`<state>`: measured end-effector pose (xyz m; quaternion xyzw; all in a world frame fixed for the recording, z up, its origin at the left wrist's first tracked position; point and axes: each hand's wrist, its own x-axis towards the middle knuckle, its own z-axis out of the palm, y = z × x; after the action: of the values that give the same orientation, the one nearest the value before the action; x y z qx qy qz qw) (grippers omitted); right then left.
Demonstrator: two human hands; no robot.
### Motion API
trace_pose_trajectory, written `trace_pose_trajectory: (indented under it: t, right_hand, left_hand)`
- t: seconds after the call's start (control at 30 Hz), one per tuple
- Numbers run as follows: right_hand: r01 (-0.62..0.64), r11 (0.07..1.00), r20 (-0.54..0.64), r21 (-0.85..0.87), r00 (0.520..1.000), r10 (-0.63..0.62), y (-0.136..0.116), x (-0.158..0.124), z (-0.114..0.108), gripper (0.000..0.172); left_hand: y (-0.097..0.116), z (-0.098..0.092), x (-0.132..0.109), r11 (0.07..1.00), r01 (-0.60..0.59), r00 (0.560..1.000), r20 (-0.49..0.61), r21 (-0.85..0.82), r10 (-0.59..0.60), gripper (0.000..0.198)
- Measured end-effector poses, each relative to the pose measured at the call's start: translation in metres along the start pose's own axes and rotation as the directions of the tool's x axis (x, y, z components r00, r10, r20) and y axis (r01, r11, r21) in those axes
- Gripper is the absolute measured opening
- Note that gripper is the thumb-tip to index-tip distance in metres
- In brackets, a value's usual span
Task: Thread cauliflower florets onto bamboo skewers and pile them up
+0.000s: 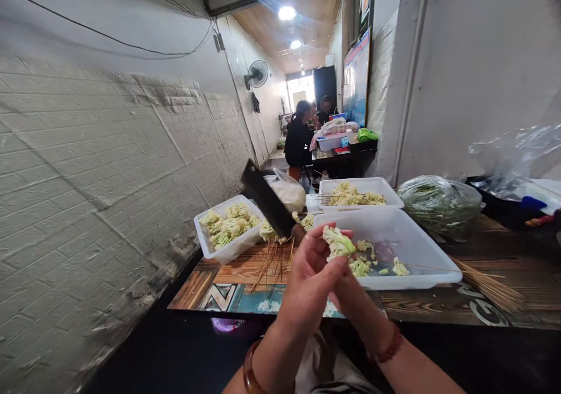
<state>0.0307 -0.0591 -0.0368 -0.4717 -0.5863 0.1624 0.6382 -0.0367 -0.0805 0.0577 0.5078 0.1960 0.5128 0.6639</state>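
Note:
My left hand (302, 286), with an amber bangle at its wrist, is closed on a pale cauliflower floret (338, 243) with a green stem. Crossing behind it is my right hand (350, 297), with a red bead bracelet. A dark cleaver (268, 200) points up and left, its handle running behind my left fingers toward my right hand; that grip is mostly hidden. Just beyond my hands sits a white plastic tub (412, 282) holding a few loose cauliflower pieces. Skewered cauliflower lies left of my hands, its bamboo skewers (274, 265) pointing toward me.
Cauliflower fills a left tub (232, 255) and part of a back tub (392, 194). Loose bamboo skewers (488, 287) lie at the right. A plastic bag of greens (440, 204) stands behind them. Two people sit at a farther table (359, 153). A brick wall (109, 178) borders the left.

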Motion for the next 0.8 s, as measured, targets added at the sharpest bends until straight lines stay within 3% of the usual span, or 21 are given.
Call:
trace_pose_trajectory:
  t: [0.1, 0.23, 0.4, 0.47, 0.57, 0.67, 0.8]
  right_hand:
    - [-0.055, 0.994, 0.036, 0.09, 0.998, 0.052, 0.007, 0.01, -0.058, 0.045]
    - [-0.222, 0.926, 0.008, 0.306, 0.973, 0.231, 0.006, 0.015, -0.13, 0.033]
    - [-0.305, 0.896, -0.046, 0.323, 0.941, 0.336, 0.005, 0.012, -0.19, 0.035]
    - [-0.361, 0.877, -0.083, 0.318, 0.91, 0.405, 0.011, 0.015, -0.199, 0.034]
    - [-0.492, 0.829, -0.124, 0.266, 0.835, 0.536, 0.025, 0.021, -0.192, 0.026]
    - [-0.614, 0.755, 0.02, 0.228, 0.779, 0.627, 0.04, 0.022, -0.172, 0.031]
    - [-0.633, 0.771, 0.097, 0.075, 0.774, 0.626, 0.055, 0.017, -0.156, 0.032]
  left_hand:
    - [-0.011, -0.006, 0.016, 1.0, -0.016, 0.999, -0.037, 0.011, 0.016, 0.047]
    - [-0.039, -0.014, 0.049, 0.999, -0.008, 0.997, -0.077, 0.05, 0.012, 0.056]
    - [-0.076, -0.025, 0.086, 0.977, -0.004, 0.997, -0.079, 0.212, 0.021, 0.057]
    - [-0.089, -0.029, 0.097, 0.966, 0.013, 0.998, -0.065, 0.257, 0.003, 0.053]
    - [-0.106, -0.035, 0.107, 0.97, 0.032, 0.997, -0.069, 0.241, -0.016, 0.052]
    - [-0.116, -0.043, 0.111, 0.986, 0.073, 0.994, -0.095, 0.15, -0.059, 0.05]
    - [-0.119, -0.056, 0.11, 0.983, 0.172, 0.983, -0.066, 0.059, -0.168, 0.047]
